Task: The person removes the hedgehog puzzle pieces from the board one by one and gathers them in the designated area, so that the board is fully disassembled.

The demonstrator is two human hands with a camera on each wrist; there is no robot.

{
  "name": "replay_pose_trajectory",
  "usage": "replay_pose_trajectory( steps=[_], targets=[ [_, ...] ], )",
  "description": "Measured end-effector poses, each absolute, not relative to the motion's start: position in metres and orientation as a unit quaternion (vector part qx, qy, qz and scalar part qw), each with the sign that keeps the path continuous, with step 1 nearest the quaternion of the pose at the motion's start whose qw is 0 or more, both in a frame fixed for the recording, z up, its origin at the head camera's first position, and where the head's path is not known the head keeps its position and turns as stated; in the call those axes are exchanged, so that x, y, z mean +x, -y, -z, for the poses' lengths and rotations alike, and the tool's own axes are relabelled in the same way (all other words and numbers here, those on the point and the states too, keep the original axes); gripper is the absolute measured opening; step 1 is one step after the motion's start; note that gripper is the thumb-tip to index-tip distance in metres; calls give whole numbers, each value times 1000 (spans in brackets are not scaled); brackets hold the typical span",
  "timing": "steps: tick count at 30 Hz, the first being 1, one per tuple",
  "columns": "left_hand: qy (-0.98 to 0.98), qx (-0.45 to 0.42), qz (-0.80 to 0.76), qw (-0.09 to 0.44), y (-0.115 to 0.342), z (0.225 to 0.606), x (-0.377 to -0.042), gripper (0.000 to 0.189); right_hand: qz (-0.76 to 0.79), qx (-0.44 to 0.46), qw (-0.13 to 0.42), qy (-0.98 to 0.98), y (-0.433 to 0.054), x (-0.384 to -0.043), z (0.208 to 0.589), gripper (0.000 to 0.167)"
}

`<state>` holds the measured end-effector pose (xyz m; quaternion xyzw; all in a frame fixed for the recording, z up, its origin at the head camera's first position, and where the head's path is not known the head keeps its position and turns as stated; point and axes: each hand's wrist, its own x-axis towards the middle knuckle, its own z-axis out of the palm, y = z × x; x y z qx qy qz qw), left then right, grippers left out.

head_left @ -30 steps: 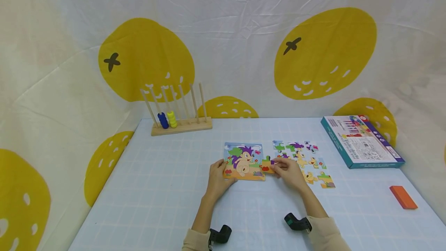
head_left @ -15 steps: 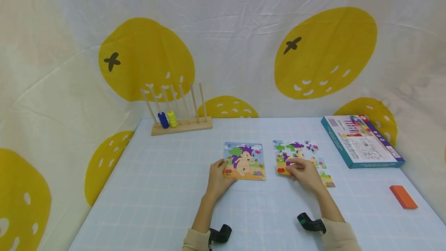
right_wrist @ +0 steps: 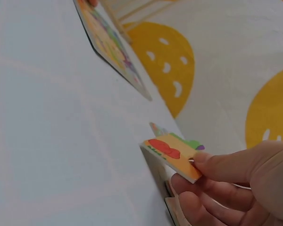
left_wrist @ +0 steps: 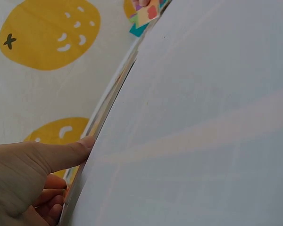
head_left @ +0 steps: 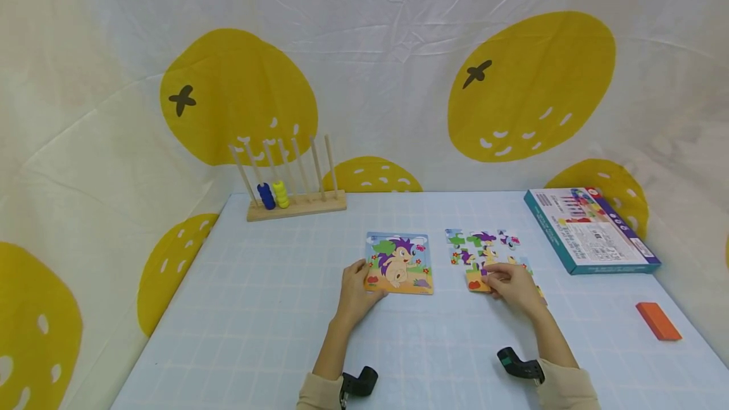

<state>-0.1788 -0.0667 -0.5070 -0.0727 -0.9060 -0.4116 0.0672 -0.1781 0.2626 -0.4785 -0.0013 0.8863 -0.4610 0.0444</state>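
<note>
My left hand holds the near left corner of a square puzzle board with a purple hedgehog picture, which lies flat on the table. In the left wrist view its thumb lies along the board's near edge while the fingers curl at the side. Between thumb and fingers, my right hand pinches a jigsaw piece showing a red shape on orange ground, raised and tilted. Under and behind that hand lie several loose jigsaw pieces in rough rows, some of them hidden by it.
At the back left stands a wooden peg rack with blue beads and yellow beads. A teal-edged box lies at the back right, and an orange block sits nearer on the right.
The right hand has carried the jigsaw piece from beside the board rightward to the front of the loose pieces. The left hand and the board have not moved.
</note>
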Motion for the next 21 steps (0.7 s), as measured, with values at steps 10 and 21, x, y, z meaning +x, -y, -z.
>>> replay_pose_trajectory(
  steps=[10,21],
  targets=[
    [904,-75,415,69,67,507,-180,67,435,19,63,-898,-262,-178,477,35],
    [902,-72,419,71,67,509,-180,67,410,-19,61,-910,-255,-181,476,50]
  ],
)
